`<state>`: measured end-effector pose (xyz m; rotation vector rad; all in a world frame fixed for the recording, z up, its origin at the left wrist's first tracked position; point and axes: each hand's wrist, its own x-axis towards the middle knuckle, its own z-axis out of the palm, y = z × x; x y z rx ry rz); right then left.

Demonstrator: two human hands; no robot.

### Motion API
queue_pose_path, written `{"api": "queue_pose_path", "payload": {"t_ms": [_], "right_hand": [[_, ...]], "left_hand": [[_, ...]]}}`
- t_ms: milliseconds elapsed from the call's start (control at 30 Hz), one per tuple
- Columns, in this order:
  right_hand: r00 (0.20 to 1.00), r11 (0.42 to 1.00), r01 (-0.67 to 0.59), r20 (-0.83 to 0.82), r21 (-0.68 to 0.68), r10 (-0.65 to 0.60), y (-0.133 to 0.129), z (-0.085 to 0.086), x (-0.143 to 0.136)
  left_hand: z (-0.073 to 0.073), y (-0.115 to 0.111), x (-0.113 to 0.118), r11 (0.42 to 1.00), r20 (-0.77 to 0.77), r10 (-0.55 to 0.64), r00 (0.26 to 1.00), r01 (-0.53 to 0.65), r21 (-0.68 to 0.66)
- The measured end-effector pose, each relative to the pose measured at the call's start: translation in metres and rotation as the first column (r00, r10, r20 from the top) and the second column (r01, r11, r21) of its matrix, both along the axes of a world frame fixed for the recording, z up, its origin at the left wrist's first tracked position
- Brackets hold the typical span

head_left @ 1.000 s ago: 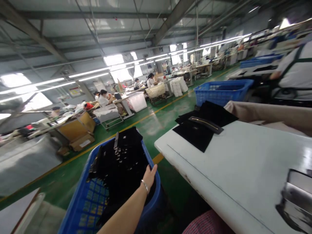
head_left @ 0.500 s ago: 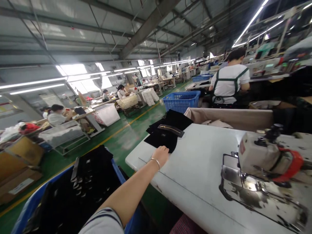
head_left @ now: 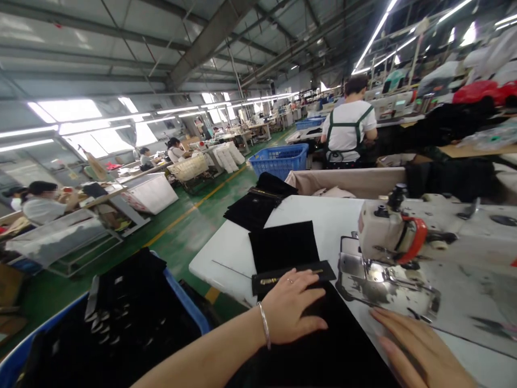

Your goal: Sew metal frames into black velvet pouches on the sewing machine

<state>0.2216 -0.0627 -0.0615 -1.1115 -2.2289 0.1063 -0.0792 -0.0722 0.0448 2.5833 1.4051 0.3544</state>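
A black fabric piece [head_left: 285,245] lies on the white sewing table, its near part hanging toward me. Across it runs a dark strip with a gold zipper [head_left: 270,281]. My left hand [head_left: 293,307] rests flat on the fabric by the zipper, fingers spread, partly covering the strip. To the right of the cloth, my right hand [head_left: 420,345] is low over the tabletop, fingers stretched out; whether it touches the fabric edge I cannot tell. A stack of similar black pieces [head_left: 258,205] sits at the table's far left corner.
A sewing machine [head_left: 388,231] with a red guard and metal plate stands right of the fabric. Scissors [head_left: 495,326] lie at the right. A blue basket [head_left: 197,307] full of black pieces is at lower left. Beyond the table are a cloth-lined bin [head_left: 355,180] and a seated co-worker [head_left: 349,132].
My left hand has come from the stack back toward me, and one black zippered piece now lies apart from it. My right hand has entered view. The camera has turned right.
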Motion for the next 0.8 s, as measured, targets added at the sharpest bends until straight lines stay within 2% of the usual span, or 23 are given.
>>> {"api": "queue_pose_path", "payload": {"t_ms": [67,133,233,367,467,567,633,700,733,800], "right_hand": [[0.993,0.997,0.082,0.081,-0.006,-0.081,-0.009,0.004,-0.031],[0.983,0.993,0.122,0.136,0.003,-0.121,-0.014,0.009,-0.050],[0.979,0.991,0.136,0.158,-0.018,-0.131,-0.016,0.016,-0.057],[0.984,0.989,0.135,0.129,-0.067,-0.125,-0.019,0.019,-0.051],[0.987,0.985,0.138,0.096,-0.105,-0.128,-0.018,0.017,-0.051],[0.993,0.975,0.119,0.031,-0.186,-0.116,-0.014,0.019,-0.051],[0.992,0.965,0.078,-0.076,-0.251,-0.100,-0.011,0.029,-0.050],[0.978,0.962,0.009,-0.197,-0.274,-0.065,-0.011,0.047,-0.048],[0.969,0.964,-0.027,-0.243,-0.264,-0.039,-0.012,0.059,-0.047],[0.959,0.972,-0.092,-0.283,-0.218,0.027,-0.015,0.082,-0.045]], "left_hand": [[-0.020,0.006,0.004,0.993,-0.067,0.119,0.991,-0.119,-0.005],[-0.034,0.019,0.003,0.978,-0.102,0.206,0.973,-0.208,-0.013],[-0.039,0.029,0.008,0.970,-0.082,0.242,0.967,-0.243,-0.004],[-0.031,0.016,0.026,0.955,0.026,0.296,0.955,-0.295,-0.008],[-0.029,0.006,0.039,0.954,0.159,0.289,0.944,-0.270,-0.130],[-0.025,0.007,0.044,0.945,0.238,0.278,0.931,-0.222,-0.239],[-0.015,0.008,0.042,0.934,0.273,0.277,0.921,-0.191,-0.303],[0.001,0.006,0.038,0.909,0.367,0.284,0.886,-0.128,-0.396],[0.011,0.004,0.036,0.888,0.449,0.294,0.844,-0.068,-0.455],[0.031,-0.003,0.034,0.828,0.617,0.352,0.704,0.073,-0.556]]}}
